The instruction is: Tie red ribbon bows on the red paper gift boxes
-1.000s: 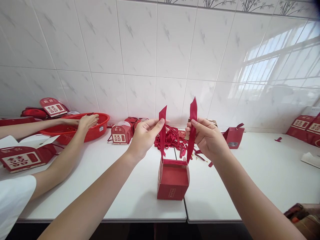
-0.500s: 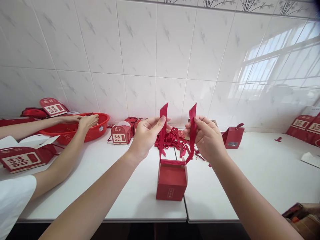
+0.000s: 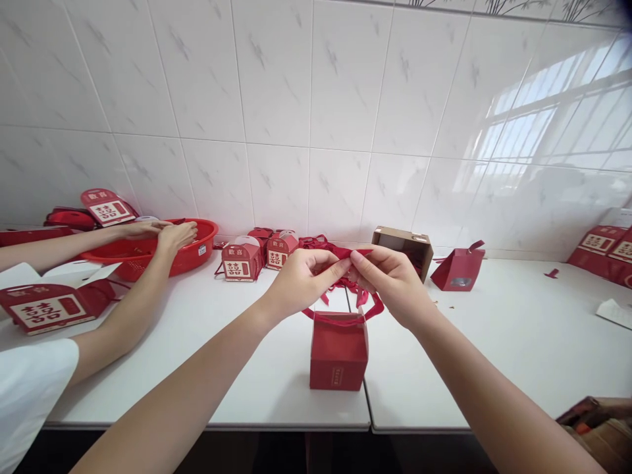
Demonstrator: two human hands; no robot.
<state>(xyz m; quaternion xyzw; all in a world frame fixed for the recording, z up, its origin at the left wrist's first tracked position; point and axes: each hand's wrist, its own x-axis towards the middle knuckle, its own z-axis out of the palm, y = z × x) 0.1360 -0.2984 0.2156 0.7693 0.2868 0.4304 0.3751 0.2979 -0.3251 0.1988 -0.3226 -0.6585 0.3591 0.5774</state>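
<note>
A red gift box (image 3: 338, 355) stands upright near the table's front edge, its top flaps folded up. Through the top of the box runs a red ribbon (image 3: 378, 308), looping up on both sides. My left hand (image 3: 309, 276) pinches one end of it and my right hand (image 3: 390, 280) the other. The fingertips of both hands meet above the box, where the two ends cross. Exactly how the ends overlap is partly hidden by my fingers. Behind my hands lies a heap of loose red ribbons (image 3: 316, 243), mostly covered.
Small red boxes (image 3: 240, 262) and an open cardboard box (image 3: 402, 238) line the wall. A red bag-shaped box (image 3: 459, 266) is to their right. At left, a co-worker's hands (image 3: 172, 234) reach into a red basket (image 3: 210, 232), near an open red box (image 3: 54, 306).
Both hands have come together and lower, bringing the two upright ribbon ends across each other. The ribbon loop has become flatter above the box, which stays standing.
</note>
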